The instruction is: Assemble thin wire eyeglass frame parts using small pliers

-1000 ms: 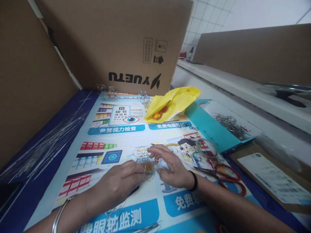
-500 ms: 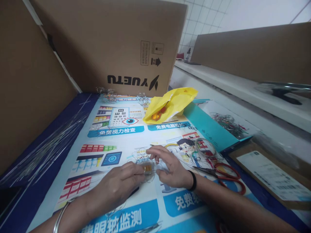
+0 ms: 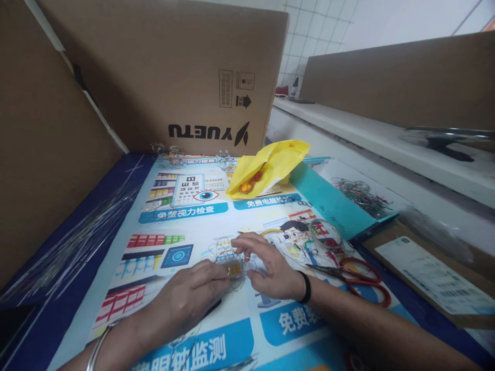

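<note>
My left hand [image 3: 193, 288] is closed, its fingertips pinching a small bundle of thin looped wire [image 3: 234, 269] with a yellowish middle. Wire loops fan out around it, low over the printed sheet. Just to the right, my right hand [image 3: 266, 263] curves around the far side of the loops. Its thumb and fingers stand apart, with the fingertips close to the wire; whether they touch a strand is too fine to see. Beside my right forearm lie red-handled scissors [image 3: 361, 278], blades pointing left.
A yellow bag [image 3: 270, 165] with orange pieces lies at the back. Right of it stands a teal box [image 3: 328, 198] of tangled wires [image 3: 359, 196]. Straight wires [image 3: 85, 237] lie at the left. Cardboard panels [image 3: 154, 67] enclose the back and left. A labelled parcel [image 3: 436, 273] sits right.
The view has shifted slightly. Both hands keep nearly the same place and pose around the wire bundle.
</note>
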Demonstrator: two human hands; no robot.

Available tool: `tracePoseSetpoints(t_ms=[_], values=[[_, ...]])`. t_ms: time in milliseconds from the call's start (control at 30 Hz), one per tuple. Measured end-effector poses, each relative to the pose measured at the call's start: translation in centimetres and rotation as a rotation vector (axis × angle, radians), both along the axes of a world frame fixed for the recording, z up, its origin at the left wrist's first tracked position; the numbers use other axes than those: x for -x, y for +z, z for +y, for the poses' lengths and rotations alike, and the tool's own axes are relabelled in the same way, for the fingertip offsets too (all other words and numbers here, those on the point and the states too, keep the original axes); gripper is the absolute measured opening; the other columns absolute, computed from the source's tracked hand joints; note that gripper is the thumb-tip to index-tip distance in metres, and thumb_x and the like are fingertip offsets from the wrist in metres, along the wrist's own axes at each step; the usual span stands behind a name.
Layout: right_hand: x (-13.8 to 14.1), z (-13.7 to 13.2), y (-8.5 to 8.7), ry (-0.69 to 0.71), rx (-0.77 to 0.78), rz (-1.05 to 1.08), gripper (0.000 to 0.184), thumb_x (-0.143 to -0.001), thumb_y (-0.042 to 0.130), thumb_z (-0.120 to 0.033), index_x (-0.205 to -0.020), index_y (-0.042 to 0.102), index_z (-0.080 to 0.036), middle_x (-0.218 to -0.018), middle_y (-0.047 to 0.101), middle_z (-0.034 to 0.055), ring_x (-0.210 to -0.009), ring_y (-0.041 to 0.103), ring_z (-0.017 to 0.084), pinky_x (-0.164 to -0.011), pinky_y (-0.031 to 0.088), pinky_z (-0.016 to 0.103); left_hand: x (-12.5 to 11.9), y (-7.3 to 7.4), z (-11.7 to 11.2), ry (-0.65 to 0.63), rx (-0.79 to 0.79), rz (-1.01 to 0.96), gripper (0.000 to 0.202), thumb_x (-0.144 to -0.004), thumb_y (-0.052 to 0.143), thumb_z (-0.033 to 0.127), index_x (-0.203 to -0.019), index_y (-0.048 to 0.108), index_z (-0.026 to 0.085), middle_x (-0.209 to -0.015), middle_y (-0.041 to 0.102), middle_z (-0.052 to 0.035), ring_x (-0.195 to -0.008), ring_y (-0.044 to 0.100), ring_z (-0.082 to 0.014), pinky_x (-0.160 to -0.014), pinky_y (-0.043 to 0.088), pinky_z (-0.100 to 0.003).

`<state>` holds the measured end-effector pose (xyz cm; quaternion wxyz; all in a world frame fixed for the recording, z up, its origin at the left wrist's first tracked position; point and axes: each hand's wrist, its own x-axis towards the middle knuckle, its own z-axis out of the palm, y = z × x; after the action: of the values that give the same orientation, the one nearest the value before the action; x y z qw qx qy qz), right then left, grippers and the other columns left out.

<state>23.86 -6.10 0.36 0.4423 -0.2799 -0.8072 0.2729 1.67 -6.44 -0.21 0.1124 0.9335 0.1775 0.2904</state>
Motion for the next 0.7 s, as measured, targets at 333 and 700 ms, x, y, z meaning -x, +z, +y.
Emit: tracePoseSetpoints(t_ms=[333,700], values=[[0.03,0.06,0.06,0.011,-0.010,0.020,0.061,-0.063,0.044,-0.007,-0.122,0.045,-0.020,-0.100,0.053,0.0073,-0.092,0.051,0.018,-0.083,0.047,0.038,0.11,-0.24,-0.02,0.004,-0.022,-0.004,0.026,-0.082,0.055,0.008,-0.107,0.058,0.016,-0.101,0.061,-0.0088,-0.084,0.057,-0.0170,-0.069,0.051,-0.029],[0.10,0.17,0.18,0.009,-0.016,-0.008,0.063,-0.060,0.042,-0.005,-0.121,0.045,-0.020,-0.095,0.054,0.0059,-0.094,0.051,0.019,-0.085,0.045,0.038,-0.02,-0.14,0.03,0.001,-0.046,-0.023,0.021,-0.084,0.051,0.008,-0.102,0.059,0.015,-0.097,0.061,-0.0090,-0.082,0.056,-0.0165,-0.067,0.051,-0.028]])
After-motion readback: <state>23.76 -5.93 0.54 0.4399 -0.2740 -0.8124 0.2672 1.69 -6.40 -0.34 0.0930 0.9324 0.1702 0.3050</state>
